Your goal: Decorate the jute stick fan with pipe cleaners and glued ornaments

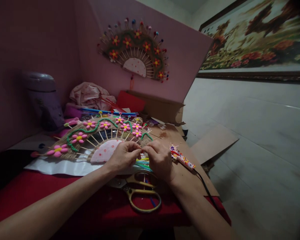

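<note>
My left hand point(126, 154) and my right hand point(160, 158) meet fingertip to fingertip over the right end of a decorated fan point(107, 135). Both are closed in a pinch; what lies between the fingers is too small to make out. The fan is of twine and thin sticks, with pink flowers, a green wavy line and a white dotted half-round base. Under my hands lie green and yellow pipe cleaners point(143, 164). Scissors with yellow handles point(143, 193) lie just in front of my wrists.
A flower-patterned glue gun point(182, 158) with a black cord lies on cardboard point(190, 180) at right. A purple bottle point(43, 100) stands at left. Behind are blue pipe cleaners point(110, 112) and crumpled pink cloth point(90, 95). Another fan point(135, 50) hangs on the pink board.
</note>
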`<state>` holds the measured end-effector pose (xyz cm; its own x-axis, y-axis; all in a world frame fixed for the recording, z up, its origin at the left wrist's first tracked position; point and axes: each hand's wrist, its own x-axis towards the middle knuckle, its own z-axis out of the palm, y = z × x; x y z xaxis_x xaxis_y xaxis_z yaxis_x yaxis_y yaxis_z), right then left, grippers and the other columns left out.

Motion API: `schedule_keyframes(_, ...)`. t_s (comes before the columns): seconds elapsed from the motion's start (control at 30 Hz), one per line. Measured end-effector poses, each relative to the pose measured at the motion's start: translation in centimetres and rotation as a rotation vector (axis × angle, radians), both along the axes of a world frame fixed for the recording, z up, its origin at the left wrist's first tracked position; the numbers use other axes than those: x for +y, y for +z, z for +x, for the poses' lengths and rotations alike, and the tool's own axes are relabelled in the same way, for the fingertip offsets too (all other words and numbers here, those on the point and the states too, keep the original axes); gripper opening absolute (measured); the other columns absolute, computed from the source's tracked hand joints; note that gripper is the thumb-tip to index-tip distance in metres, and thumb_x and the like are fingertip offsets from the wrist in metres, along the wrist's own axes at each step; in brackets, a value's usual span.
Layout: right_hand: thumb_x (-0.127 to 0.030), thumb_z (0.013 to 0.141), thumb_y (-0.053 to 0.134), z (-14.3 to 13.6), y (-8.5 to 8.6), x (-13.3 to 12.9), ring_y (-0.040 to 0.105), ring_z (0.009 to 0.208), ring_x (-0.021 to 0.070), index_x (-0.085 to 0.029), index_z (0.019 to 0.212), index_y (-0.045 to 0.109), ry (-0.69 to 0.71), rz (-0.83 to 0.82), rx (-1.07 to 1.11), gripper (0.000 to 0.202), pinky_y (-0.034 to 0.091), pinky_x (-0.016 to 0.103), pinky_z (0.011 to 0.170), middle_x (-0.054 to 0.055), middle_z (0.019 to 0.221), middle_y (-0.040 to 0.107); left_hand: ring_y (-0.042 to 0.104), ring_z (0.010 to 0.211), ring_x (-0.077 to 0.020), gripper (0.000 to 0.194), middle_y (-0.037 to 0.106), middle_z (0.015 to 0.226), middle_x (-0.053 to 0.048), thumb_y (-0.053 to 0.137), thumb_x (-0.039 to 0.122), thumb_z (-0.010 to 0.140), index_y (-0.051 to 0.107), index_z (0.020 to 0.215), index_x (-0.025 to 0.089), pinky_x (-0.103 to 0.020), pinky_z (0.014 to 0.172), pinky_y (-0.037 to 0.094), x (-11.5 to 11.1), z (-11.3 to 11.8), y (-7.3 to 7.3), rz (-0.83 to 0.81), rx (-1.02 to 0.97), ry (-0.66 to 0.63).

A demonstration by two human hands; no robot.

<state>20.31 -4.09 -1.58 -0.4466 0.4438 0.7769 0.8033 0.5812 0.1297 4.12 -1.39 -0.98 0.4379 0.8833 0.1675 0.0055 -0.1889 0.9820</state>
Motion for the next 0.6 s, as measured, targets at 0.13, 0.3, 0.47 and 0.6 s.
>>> schedule_keyframes(0.13,-0.013,0.086,0.045,0.0,-0.1,0.0,0.052,0.079,0.0171,-0.016,0.086,0.057,0.021,-0.095,0.056,0.013,0.043,0.029,0.068,0.007,0.083,0.059,0.038,0.036,-0.0041,0.02,0.052,0.053,0.003,0.06,0.032,0.071,0.055,0.067,0.013,-0.017,0.033,0.027,0.1,0.0,0.0,-0.003,-0.029,-0.038)
schedule_keyframes(0.3,-0.014,0.086,0.043,-0.7,-0.6,-0.1,0.053,0.08,0.0182,-0.015,0.089,0.055,0.078,-0.119,0.105,0.012,0.045,0.031,0.069,0.008,0.082,0.058,0.035,0.032,-0.0037,0.022,0.048,0.046,0.006,0.062,0.033,0.069,0.051,0.065,0.015,-0.016,0.032,0.024,-0.6,0.7,0.1,-0.132,-0.227,0.075)
schedule_keyframes(0.47,-0.015,0.087,0.043,-1.3,-0.9,0.0,0.054,0.08,0.0183,-0.015,0.089,0.055,0.048,-0.113,0.118,0.013,0.045,0.031,0.07,0.008,0.082,0.058,0.035,0.033,-0.0024,0.025,0.05,0.048,0.005,0.066,0.034,0.065,0.052,0.067,0.014,-0.015,0.033,0.022,-0.3,1.0,-0.5,-0.286,-0.372,0.078)
schedule_keyframes(0.6,-0.014,0.086,0.043,-0.7,-0.4,0.1,0.054,0.079,0.0178,-0.016,0.088,0.057,-0.02,-0.073,0.081,0.014,0.043,0.029,0.067,0.007,0.084,0.06,0.036,0.033,-0.0033,0.024,0.053,0.05,0.004,0.065,0.034,0.067,0.054,0.067,0.013,-0.016,0.033,0.024,0.1,0.8,-0.4,-0.153,-0.24,0.045)
